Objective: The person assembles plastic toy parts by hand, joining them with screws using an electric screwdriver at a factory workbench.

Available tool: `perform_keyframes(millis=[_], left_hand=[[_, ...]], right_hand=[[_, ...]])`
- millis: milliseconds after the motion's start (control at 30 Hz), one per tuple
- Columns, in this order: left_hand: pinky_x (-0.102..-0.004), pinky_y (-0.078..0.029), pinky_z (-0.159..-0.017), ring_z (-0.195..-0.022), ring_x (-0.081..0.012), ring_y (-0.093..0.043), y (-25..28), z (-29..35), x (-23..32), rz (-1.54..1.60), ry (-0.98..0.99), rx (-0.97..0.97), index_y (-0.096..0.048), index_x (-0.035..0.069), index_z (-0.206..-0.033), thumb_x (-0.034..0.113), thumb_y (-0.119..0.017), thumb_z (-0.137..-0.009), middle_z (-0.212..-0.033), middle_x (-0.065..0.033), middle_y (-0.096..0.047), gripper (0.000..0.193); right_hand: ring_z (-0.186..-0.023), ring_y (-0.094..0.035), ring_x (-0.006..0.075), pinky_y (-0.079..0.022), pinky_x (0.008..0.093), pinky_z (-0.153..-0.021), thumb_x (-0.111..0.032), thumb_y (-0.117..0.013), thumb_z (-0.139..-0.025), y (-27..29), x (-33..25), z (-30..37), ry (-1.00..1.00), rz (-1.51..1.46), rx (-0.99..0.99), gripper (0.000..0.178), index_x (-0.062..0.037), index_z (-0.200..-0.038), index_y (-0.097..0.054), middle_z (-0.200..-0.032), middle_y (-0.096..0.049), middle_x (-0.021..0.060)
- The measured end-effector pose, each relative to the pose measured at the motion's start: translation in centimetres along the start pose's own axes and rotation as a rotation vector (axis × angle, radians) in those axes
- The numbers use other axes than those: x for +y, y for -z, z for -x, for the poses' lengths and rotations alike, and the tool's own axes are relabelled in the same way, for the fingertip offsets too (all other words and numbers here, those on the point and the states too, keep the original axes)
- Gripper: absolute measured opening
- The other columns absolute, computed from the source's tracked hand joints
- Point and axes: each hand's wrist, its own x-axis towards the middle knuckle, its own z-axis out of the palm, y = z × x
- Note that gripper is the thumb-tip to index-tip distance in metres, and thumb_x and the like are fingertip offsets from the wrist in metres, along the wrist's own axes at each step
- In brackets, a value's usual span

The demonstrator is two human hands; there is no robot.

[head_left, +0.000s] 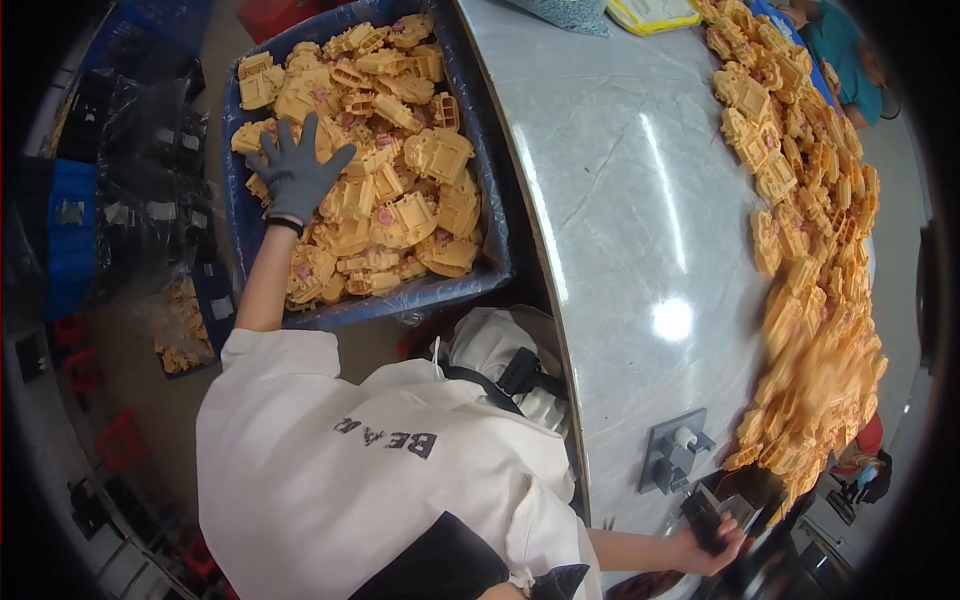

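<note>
My left hand, in a grey glove, lies with fingers spread on a heap of yellow-orange moulded plastic parts. The parts fill a blue bin with a clear plastic lining, and some carry small pinkish marks. Far off at the lower right, my right hand is bare, its fingers curled against a black block-shaped object. I cannot make out exactly what that object is. Just beyond it a grey fixture with a white knob-like top sits on the table.
The grey, glossy table runs along my right side. A long pile of similar yellow parts covers its far side. A bag of bluish pellets lies at the table's top end. Dark and blue crates stand at the left.
</note>
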Motion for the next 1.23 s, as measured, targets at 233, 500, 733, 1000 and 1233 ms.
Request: perform_keyframes(millis=[233, 500, 733, 1000, 1233], left_hand=[[-0.0455, -0.039, -0.090, -0.109, -0.0403, -0.043, -5.2, 1.6, -2.8, 0.495, 0.028, -0.020, -0.031, 0.018, -0.135, 0.049, -0.066, -0.067, -0.123, -0.0228, -0.038, 0.083], [-0.0427, -0.043, -0.085, -0.100, -0.0326, -0.049, -3.9, -1.6, -2.4, 0.634, 0.011, 0.030, -0.039, 0.012, -0.128, 0.044, -0.068, -0.065, -0.112, -0.0194, -0.045, 0.077], [-0.0394, -0.042, -0.084, -0.098, -0.0320, -0.051, -5.1, -8.7, -0.2, 0.477, -0.057, 0.330, -0.049, 0.008, -0.119, 0.046, -0.070, -0.069, -0.107, -0.0183, -0.050, 0.067], [-0.0393, -0.043, -0.085, -0.099, -0.0329, -0.051, -6.2, -13.9, 3.0, 0.885, 0.011, 0.422, -0.053, 0.007, -0.113, 0.036, -0.067, -0.073, -0.106, -0.0183, -0.052, 0.051], [-0.0422, -0.037, -0.093, -0.109, -0.0363, -0.045, -8.2, -19.1, 5.1, 0.872, 0.535, 0.314, -0.047, 0.012, -0.121, 0.050, -0.061, -0.075, -0.122, -0.0201, -0.043, 0.061]], right_hand=[[-0.061, -0.038, 0.0132, -0.037, 0.0301, -0.072, -0.005, -0.051, -0.078, -0.5, 0.4, -0.3, -0.032, -0.008, -0.072, 0.018, -0.0023, -0.096, -0.048, -0.065, -0.035, 0.0012], [-0.061, -0.038, 0.0137, -0.038, 0.0309, -0.071, -0.005, -0.051, -0.079, -0.3, 0.8, -0.2, -0.035, 0.005, -0.047, 0.025, -0.0004, -0.103, -0.049, -0.066, -0.036, 0.0019], [-0.061, -0.038, 0.0143, -0.039, 0.0306, -0.070, -0.004, -0.051, -0.078, -0.7, 1.1, -0.7, -0.073, -0.094, -0.145, 0.026, 0.0005, -0.104, -0.049, -0.066, -0.036, 0.0025], [-0.059, -0.037, 0.0144, -0.040, 0.0289, -0.068, -0.003, -0.051, -0.077, -1.6, 0.9, -0.7, -0.055, -0.088, -0.081, 0.026, 0.0002, -0.103, -0.050, -0.063, -0.035, 0.0021], [-0.057, -0.037, 0.0137, -0.040, 0.0286, -0.066, -0.003, -0.053, -0.077, -2.6, 1.0, -0.9, -0.062, -0.064, -0.038, 0.036, 0.0009, -0.112, -0.044, -0.064, -0.037, 0.0016]])
